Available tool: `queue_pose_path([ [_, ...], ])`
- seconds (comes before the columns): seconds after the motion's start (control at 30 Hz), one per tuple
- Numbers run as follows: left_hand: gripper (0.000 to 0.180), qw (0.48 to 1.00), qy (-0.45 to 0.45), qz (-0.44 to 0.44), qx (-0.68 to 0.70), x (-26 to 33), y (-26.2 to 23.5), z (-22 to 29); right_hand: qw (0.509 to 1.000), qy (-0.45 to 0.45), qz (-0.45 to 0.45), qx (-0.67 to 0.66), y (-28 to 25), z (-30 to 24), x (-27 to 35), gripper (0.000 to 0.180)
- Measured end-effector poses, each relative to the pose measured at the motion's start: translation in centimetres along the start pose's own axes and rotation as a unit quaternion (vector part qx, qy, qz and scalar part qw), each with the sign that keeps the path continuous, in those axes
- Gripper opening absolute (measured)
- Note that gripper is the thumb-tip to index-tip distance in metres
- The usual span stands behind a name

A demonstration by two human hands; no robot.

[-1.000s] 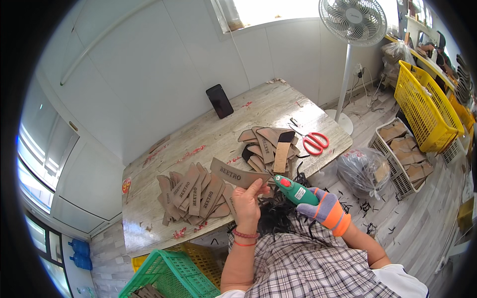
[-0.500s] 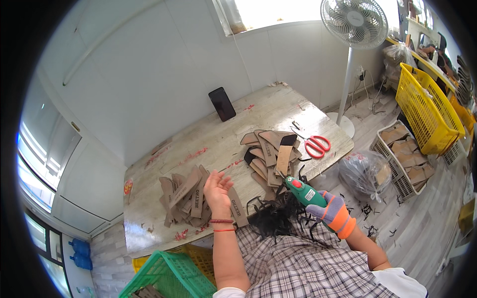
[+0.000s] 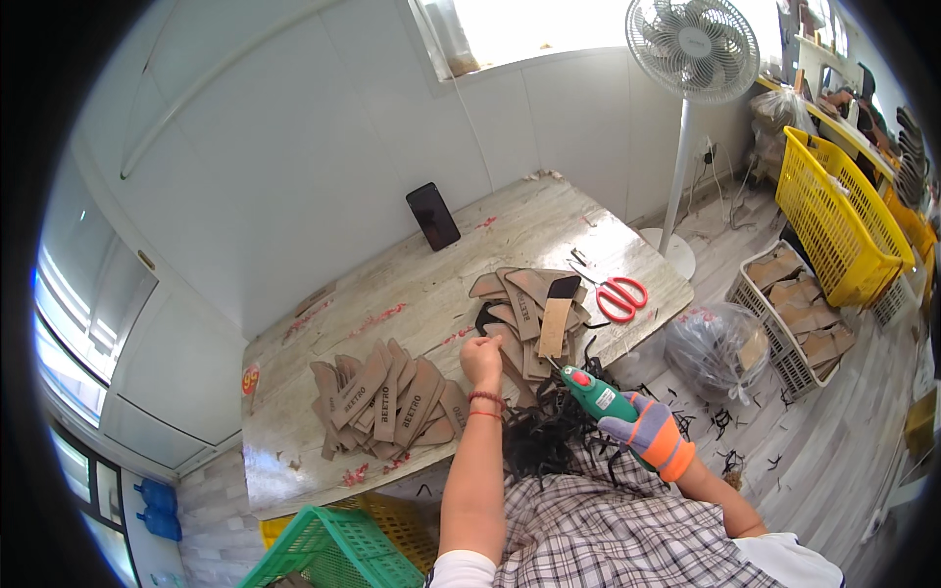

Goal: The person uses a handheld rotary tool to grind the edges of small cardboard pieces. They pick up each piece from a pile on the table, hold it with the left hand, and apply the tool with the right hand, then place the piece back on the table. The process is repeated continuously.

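Observation:
My bare left hand (image 3: pixel 482 362) is closed at the near left side of a pile of flat brown strap pieces (image 3: pixel 525 312). Its fingertips pinch the edge of one brown piece. In my right hand (image 3: pixel 651 433), covered by a grey and orange glove, is a green handheld power tool (image 3: pixel 596 395) with a red button. Its narrow tip points at the pile's near edge. A tan piece with a black end (image 3: pixel 555 328) lies on top of the pile. Black strip trimmings (image 3: pixel 539 441) are heaped on my lap below the tool.
Another pile of brown pieces (image 3: pixel 382 397) lies on the table's left. Red-handled scissors (image 3: pixel 621 299) and a dark phone (image 3: pixel 433 217) are farther back. A green crate (image 3: pixel 338 549) stands below the table. At right are a plastic bag (image 3: pixel 716 353), yellow crate (image 3: pixel 843 216) and standing fan (image 3: pixel 692 49).
My left hand has moved right and forward from near the left pile to the right pile, and its spread fingers have closed. The power tool has shifted slightly down, away from the top tan piece.

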State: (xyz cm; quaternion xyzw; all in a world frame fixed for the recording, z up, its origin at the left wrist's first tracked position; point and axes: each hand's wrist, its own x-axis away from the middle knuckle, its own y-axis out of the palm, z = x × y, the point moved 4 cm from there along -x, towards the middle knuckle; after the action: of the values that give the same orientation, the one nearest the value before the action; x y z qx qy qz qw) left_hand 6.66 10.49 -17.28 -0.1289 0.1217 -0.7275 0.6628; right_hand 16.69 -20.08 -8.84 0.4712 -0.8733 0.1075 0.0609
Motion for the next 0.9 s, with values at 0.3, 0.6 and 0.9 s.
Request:
queue_pose_path([
  [0.3,0.007,0.925,0.006,0.026,0.379,3.9,-6.6,2.1,0.995,-0.015,-0.01,0.097,1.2,-0.7,-0.9,0.05],
  [0.6,0.011,0.857,-0.028,-0.076,0.509,9.1,-6.4,5.2,0.994,-0.032,0.019,0.106,2.0,-1.1,-0.5,0.062],
  [0.9,0.011,0.867,-0.006,-0.079,0.493,11.4,-4.6,6.3,0.998,-0.033,0.02,0.043,1.4,-0.6,-0.5,0.055],
])
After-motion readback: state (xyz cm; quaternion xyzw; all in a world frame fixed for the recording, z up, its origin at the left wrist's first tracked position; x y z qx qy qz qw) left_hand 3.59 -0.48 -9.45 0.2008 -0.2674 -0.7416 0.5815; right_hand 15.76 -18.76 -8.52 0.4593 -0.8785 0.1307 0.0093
